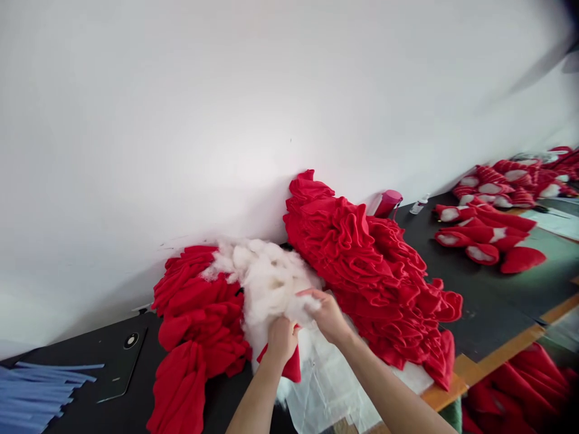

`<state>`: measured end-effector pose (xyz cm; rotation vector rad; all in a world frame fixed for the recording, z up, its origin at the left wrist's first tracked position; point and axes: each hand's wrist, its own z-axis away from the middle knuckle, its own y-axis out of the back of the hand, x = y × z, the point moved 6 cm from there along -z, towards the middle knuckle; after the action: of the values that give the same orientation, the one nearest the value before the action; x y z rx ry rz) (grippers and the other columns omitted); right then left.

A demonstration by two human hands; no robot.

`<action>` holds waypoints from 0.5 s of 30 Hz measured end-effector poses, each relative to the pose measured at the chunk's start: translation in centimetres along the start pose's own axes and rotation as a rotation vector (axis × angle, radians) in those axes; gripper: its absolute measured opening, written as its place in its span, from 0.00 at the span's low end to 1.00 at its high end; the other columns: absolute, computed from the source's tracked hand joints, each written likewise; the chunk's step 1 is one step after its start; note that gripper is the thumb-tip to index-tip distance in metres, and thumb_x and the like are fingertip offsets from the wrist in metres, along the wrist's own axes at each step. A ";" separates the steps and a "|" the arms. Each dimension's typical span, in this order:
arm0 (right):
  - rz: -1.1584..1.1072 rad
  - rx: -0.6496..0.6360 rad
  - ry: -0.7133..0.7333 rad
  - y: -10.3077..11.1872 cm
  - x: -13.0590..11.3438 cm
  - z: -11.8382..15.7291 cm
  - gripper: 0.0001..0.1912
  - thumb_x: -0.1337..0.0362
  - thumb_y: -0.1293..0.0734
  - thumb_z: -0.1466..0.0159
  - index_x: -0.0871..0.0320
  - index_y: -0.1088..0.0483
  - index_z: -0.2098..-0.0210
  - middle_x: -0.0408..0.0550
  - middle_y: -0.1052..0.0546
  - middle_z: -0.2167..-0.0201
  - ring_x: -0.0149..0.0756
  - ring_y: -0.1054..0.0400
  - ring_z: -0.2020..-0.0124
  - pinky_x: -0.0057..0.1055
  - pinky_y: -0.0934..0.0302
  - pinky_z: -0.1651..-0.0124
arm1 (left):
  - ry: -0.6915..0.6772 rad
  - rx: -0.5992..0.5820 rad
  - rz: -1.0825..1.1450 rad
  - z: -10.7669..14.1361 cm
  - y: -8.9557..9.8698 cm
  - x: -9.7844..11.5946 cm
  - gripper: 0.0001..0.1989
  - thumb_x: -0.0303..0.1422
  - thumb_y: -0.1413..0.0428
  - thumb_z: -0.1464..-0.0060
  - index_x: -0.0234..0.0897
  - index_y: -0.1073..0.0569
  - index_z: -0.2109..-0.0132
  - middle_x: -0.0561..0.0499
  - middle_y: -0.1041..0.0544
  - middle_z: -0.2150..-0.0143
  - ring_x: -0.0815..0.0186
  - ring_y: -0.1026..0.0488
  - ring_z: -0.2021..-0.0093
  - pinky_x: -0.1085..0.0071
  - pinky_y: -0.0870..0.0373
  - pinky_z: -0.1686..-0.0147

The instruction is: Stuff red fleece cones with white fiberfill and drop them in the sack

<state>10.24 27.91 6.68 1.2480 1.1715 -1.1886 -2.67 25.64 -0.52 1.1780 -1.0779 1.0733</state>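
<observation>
In the middle of the head view, my left hand is closed round a small red fabric piece, which hangs below the fingers. Just right of it and slightly higher, my right hand pinches a tuft of white stuffing. Behind both hands lies a heap of white stuffing. Clear plastic sheeting is spread beneath my right forearm. Some white fluff also shows below the red piece.
Red fabric stacks flank the stuffing at left and right. Further left are a phone and blue strips. Stuffed red pieces, a small bottle and a pink-red cylinder are at right. A wall stands behind.
</observation>
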 end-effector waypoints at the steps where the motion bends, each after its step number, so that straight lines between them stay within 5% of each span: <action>1: -0.054 0.051 0.011 1.1 -0.8 -0.2 0.15 0.55 0.35 0.47 0.58 0.26 0.66 0.47 0.20 0.72 0.37 0.27 0.72 0.31 0.33 0.70 | 0.010 0.006 -0.001 0.1 0.1 -0.1 0.07 0.28 0.36 0.60 0.43 0.25 0.79 0.47 0.29 0.78 0.44 0.29 0.58 0.47 0.47 0.46; 4: -0.231 0.181 0.006 5.0 -2.9 -0.5 0.19 0.48 0.35 0.46 0.56 0.28 0.63 0.48 0.20 0.66 0.38 0.26 0.65 0.33 0.32 0.62 | 0.008 0.000 0.003 1.5 0.9 1.7 0.04 0.27 0.36 0.59 0.42 0.22 0.74 0.42 0.24 0.62 0.47 0.28 0.59 0.50 0.44 0.46; 6: -0.349 0.203 -0.062 6.9 -3.5 0.1 0.19 0.50 0.29 0.51 0.56 0.28 0.65 0.47 0.20 0.69 0.39 0.26 0.67 0.32 0.32 0.64 | -0.014 -0.009 0.025 3.4 1.6 4.4 0.04 0.29 0.38 0.55 0.42 0.21 0.69 0.43 0.32 0.42 0.51 0.28 0.59 0.53 0.42 0.46; 8: -0.426 0.190 -0.141 7.3 -3.5 1.1 0.19 0.52 0.26 0.53 0.56 0.28 0.68 0.45 0.21 0.74 0.39 0.26 0.72 0.31 0.33 0.69 | -0.043 0.012 0.132 5.5 2.1 7.6 0.04 0.31 0.38 0.53 0.43 0.20 0.67 0.47 0.42 0.35 0.52 0.30 0.53 0.56 0.41 0.45; 12: -0.404 0.105 -0.205 4.8 -2.7 3.3 0.21 0.48 0.29 0.51 0.58 0.29 0.68 0.43 0.25 0.80 0.35 0.31 0.80 0.28 0.38 0.78 | -0.144 -0.115 0.159 7.7 -0.2 11.6 0.08 0.28 0.38 0.53 0.43 0.20 0.64 0.46 0.38 0.38 0.48 0.39 0.42 0.56 0.46 0.41; 15: -0.179 0.108 -0.097 3.5 -2.9 4.7 0.23 0.47 0.32 0.47 0.60 0.29 0.63 0.46 0.24 0.75 0.34 0.32 0.77 0.28 0.39 0.76 | -0.160 -0.144 0.073 7.6 -2.4 10.9 0.07 0.29 0.41 0.50 0.42 0.20 0.63 0.44 0.26 0.56 0.51 0.32 0.51 0.56 0.40 0.45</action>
<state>13.55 23.15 9.66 1.1692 1.1792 -1.4454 0.92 18.58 10.38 1.1305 -1.3095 0.9514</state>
